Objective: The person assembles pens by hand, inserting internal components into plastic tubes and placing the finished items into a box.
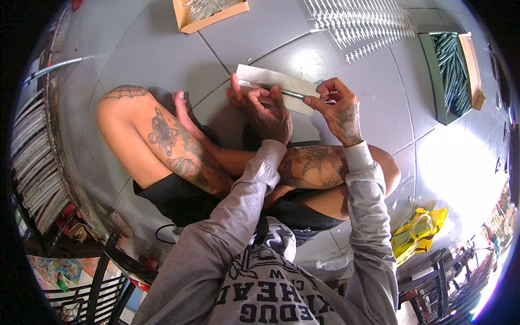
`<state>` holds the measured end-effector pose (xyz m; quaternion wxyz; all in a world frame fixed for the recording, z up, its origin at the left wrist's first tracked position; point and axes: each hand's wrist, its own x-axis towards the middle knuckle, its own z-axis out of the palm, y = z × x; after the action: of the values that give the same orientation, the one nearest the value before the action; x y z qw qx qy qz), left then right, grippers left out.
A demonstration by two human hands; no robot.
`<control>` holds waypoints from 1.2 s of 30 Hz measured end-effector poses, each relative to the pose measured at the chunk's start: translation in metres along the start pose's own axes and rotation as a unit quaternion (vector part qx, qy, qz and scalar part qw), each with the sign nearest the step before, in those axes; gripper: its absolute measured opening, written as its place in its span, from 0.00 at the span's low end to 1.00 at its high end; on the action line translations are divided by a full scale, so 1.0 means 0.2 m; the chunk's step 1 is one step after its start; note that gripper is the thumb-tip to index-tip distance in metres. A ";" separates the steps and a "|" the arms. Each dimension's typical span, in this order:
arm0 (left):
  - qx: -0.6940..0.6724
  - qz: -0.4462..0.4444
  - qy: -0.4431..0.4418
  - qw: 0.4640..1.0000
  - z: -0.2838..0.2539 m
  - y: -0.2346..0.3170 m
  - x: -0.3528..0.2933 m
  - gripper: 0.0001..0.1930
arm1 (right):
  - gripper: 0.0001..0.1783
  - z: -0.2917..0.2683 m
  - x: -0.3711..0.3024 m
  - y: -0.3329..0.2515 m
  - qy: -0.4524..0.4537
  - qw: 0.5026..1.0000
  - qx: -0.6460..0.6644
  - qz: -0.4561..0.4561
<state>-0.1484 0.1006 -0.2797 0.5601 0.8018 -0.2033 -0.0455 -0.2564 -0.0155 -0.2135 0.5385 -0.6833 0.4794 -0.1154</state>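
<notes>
A slim dark green pen-like tube [293, 94] lies across between my hands, roughly level. My left hand [269, 115] has its fingers closed about the tube's left part, its outer fingers held apart from it. At the other end, my right hand [340, 111] pinches the tube between thumb and fingertips. Beneath and just beyond them is a long off-white strip [290, 79], like card or paper; the hands cover part of its near edge. Whether either hand also touches the strip, I cannot tell.
To the right, an open green box [435, 81] holds many similar dark green tubes. Slender white parts [352, 24] lie in rows at the far right. A cardboard box [212, 21] of clear pieces stands at the back. A yellow bag [420, 234] lies right of my crossed legs.
</notes>
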 end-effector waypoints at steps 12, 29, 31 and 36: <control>-0.043 -0.052 -0.020 0.998 0.02 -0.01 -0.02 0.14 | 0.15 -0.07 0.04 0.15 -0.069 0.984 0.157 0.049; -0.102 -0.049 -0.221 0.969 -0.51 0.68 0.10 0.22 | 0.14 0.02 -0.62 -0.49 0.214 0.923 0.318 -0.028; -0.128 -0.032 -0.225 0.965 -0.56 0.82 0.09 0.20 | 0.14 0.10 -0.69 -0.60 0.236 0.887 0.394 -0.054; -0.212 -0.099 -0.247 0.940 -0.66 0.97 0.06 0.14 | 0.12 0.18 -0.86 -0.73 0.207 0.887 0.408 -0.066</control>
<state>-0.1505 0.1567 -0.0518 0.6424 0.6439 -0.2401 -0.3393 -0.2419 0.1355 -0.0424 0.6493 -0.3939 0.4446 -0.4749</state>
